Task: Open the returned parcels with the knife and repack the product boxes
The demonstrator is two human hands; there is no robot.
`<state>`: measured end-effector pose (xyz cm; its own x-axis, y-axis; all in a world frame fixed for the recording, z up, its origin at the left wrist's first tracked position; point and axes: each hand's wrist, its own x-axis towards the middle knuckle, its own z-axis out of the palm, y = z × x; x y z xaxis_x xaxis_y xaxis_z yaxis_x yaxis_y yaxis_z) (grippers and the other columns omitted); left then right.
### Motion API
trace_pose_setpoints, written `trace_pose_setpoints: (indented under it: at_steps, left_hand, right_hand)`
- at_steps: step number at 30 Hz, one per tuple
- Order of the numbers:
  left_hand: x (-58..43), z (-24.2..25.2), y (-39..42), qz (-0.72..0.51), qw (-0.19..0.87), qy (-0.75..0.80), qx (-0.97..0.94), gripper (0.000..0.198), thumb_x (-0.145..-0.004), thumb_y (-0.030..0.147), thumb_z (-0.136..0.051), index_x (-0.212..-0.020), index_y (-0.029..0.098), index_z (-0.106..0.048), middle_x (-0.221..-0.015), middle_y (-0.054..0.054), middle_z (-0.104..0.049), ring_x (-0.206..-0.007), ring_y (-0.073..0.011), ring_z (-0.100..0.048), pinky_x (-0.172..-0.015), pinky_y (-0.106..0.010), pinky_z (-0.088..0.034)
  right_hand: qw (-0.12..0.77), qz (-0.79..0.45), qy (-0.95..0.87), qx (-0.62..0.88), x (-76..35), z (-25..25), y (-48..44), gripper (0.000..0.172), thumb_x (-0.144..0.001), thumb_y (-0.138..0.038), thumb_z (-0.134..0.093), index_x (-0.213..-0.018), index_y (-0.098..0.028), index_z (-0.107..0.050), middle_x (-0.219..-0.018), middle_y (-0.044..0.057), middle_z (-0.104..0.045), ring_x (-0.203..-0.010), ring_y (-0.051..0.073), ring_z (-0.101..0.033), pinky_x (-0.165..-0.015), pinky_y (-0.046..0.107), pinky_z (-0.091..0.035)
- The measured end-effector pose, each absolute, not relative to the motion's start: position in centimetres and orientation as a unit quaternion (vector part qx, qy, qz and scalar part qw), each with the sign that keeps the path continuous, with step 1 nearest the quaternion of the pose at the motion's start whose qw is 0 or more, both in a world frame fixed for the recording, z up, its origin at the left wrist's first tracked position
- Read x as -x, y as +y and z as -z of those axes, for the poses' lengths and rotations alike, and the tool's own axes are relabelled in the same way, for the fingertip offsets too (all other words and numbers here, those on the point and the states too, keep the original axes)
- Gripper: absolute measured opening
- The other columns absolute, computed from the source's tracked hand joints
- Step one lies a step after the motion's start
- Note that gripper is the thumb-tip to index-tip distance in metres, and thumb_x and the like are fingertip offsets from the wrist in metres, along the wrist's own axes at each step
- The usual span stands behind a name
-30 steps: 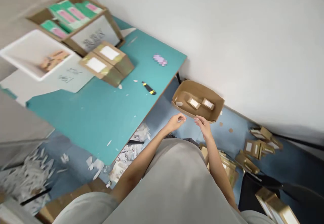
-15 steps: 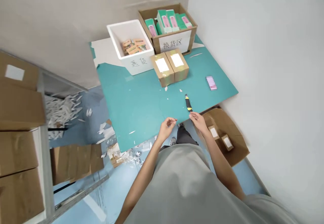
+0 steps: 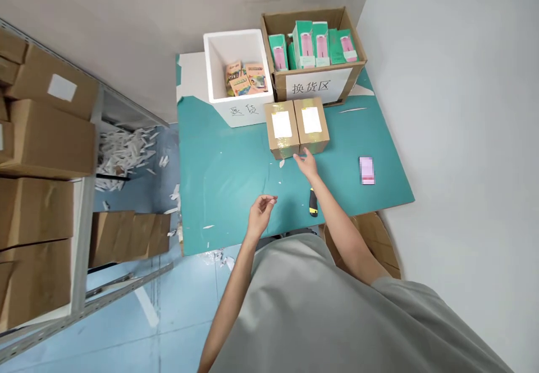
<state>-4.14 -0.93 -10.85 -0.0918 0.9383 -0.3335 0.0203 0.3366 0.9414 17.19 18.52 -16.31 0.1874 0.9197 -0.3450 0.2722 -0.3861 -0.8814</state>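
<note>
Two small brown cardboard boxes with white labels stand side by side on the green table (image 3: 227, 182): the left box (image 3: 283, 128) and the right box (image 3: 312, 126). My right hand (image 3: 307, 165) reaches to their front edge, near the seam between them, with thumb and fingers apart. Whether the fingertips touch the cardboard I cannot tell. Over the table's near part, my left hand (image 3: 261, 213) hovers empty, its fingers loosely curved and the thumb a little apart. A black and yellow utility knife (image 3: 313, 203) lies beside my right forearm.
Behind the boxes are a white foam bin (image 3: 248, 112) with colourful packets and a carton (image 3: 357, 78) of green boxes. A blurred pink phone-like item (image 3: 366, 171) lies right. Shelving (image 3: 86, 238) with cartons stands left; an open carton (image 3: 379, 238) sits below the table's right edge.
My right hand has moved from beside the knife forward to the two boxes. My left hand now hovers further over the table. The view has shifted, showing the table closer.
</note>
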Motion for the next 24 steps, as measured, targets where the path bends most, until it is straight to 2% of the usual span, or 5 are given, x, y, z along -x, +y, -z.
trace_pose_setpoints:
  at_steps: [7,11,15,19,24]
  left_hand:
    - [4.6,11.5,-1.3,-0.400,0.543,0.643,-0.363,0.051,-0.086,0.070,-0.087,-0.103,0.025,-0.070,-0.121,-0.015,-0.086,-0.114,-0.0321,-0.083,-0.114,-0.055,-0.063]
    - [5.1,11.3,-0.1,-0.406,0.526,0.659,-0.352,0.049,-0.087,0.067,-0.087,-0.105,0.025,-0.071,-0.124,-0.015,-0.086,-0.118,-0.0328,-0.083,-0.117,-0.057,-0.062]
    - [4.4,11.1,-0.2,-0.407,0.533,0.652,-0.353,0.046,-0.087,0.066,-0.087,-0.103,0.025,-0.072,-0.122,-0.014,-0.086,-0.119,-0.0328,-0.083,-0.116,-0.056,-0.063]
    - [4.4,11.3,-1.6,-0.394,0.548,0.644,-0.361,0.047,-0.088,0.067,-0.085,-0.102,0.025,-0.071,-0.121,-0.015,-0.086,-0.119,-0.0333,-0.082,-0.113,-0.055,-0.064]
    - [6.3,11.8,-2.3,-0.395,0.548,0.630,-0.383,0.046,-0.092,0.067,-0.081,-0.104,0.024,-0.070,-0.124,-0.015,-0.085,-0.120,-0.0323,-0.082,-0.112,-0.052,-0.063]
  right_hand:
    - [0.311,-0.465,-0.432,0.707,-17.1,17.9,20.6,0.103,-0.100,-0.054,-0.078,-0.180,-0.005,-0.037,-0.165,0.025,-0.067,-0.142,0.033,-0.074,-0.123,0.044,-0.056]
    - [0.282,-0.398,-0.467,0.737,-14.9,17.2,20.8,0.119,-0.095,-0.064,-0.084,-0.178,0.003,-0.034,-0.177,0.033,-0.049,-0.163,0.041,-0.053,-0.136,0.047,-0.041]
    - [0.253,-0.327,-0.467,0.782,-11.1,16.8,21.3,0.143,-0.085,-0.069,-0.094,-0.178,0.013,-0.022,-0.175,0.043,-0.042,-0.167,0.050,-0.041,-0.139,0.055,-0.032]
    - [0.264,-0.301,-0.430,0.810,-7.6,17.0,21.6,0.155,-0.084,-0.068,-0.095,-0.183,0.007,-0.003,-0.186,0.042,-0.020,-0.173,0.050,-0.029,-0.138,0.056,-0.034]
    - [0.281,-0.283,-0.408,0.821,-4.6,16.7,21.5,0.145,-0.089,-0.064,-0.091,-0.186,-0.004,-0.001,-0.190,0.037,-0.008,-0.176,0.049,-0.022,-0.137,0.060,-0.035]
